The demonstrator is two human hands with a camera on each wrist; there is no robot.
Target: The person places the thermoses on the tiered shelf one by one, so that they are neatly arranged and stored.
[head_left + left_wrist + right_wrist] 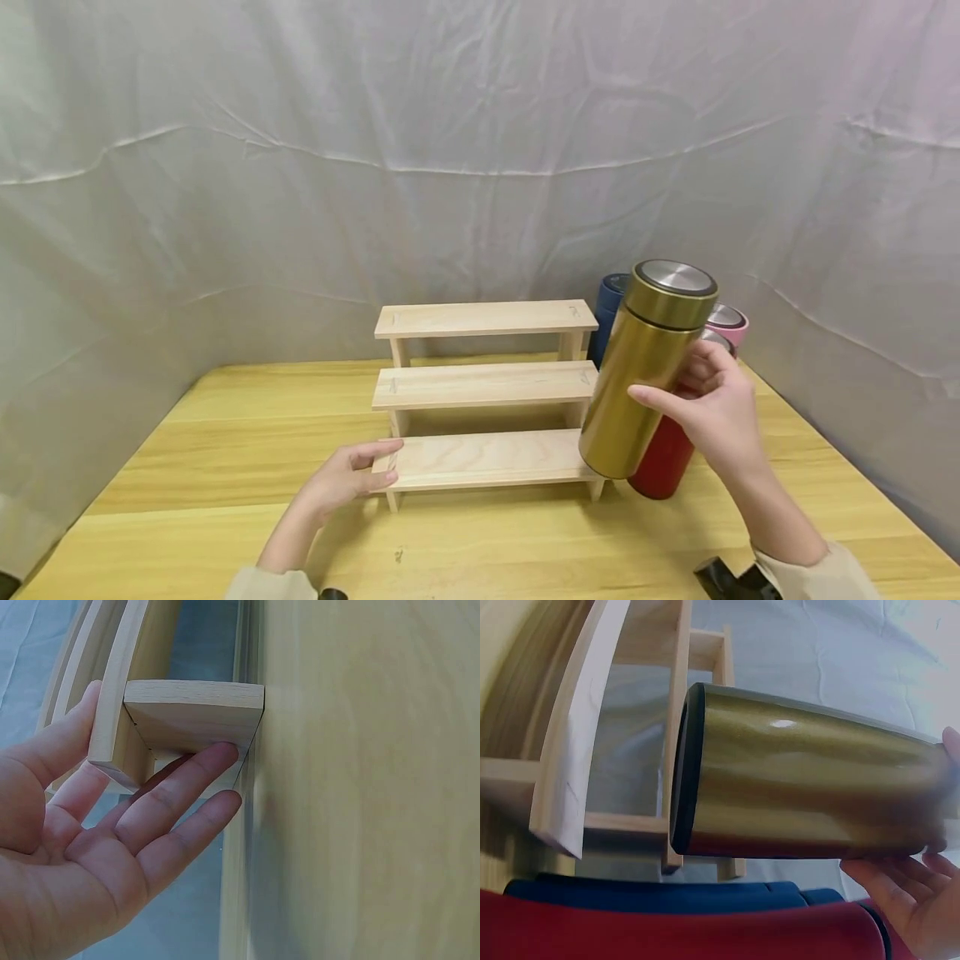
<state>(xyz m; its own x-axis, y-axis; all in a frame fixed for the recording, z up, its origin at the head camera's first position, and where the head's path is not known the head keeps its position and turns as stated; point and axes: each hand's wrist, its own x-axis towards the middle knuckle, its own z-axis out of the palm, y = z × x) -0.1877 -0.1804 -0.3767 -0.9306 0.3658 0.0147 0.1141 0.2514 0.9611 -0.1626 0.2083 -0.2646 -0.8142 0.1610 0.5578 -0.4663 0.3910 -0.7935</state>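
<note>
A gold thermos bottle (637,387) with a steel-topped lid is in my right hand (723,408), tilted, its base in front of the right end of a three-tier wooden shelf (487,462). The thumb lies across the bottle's near side and the other fingers go round behind it. In the right wrist view the bottle (810,780) hangs off the boards with its dark base toward them. My left hand (341,479) holds the left end of the lowest board. From the left wrist view, the thumb is against the board (116,727) and other fingers reach below it beside the leg.
Right of the shelf stand a red bottle (663,458), a blue bottle (606,308) and a pink bottle (731,321), partly hidden by the gold one. A grey cloth (480,233) hangs behind the wooden table (225,467). Black devices sit at both wrists.
</note>
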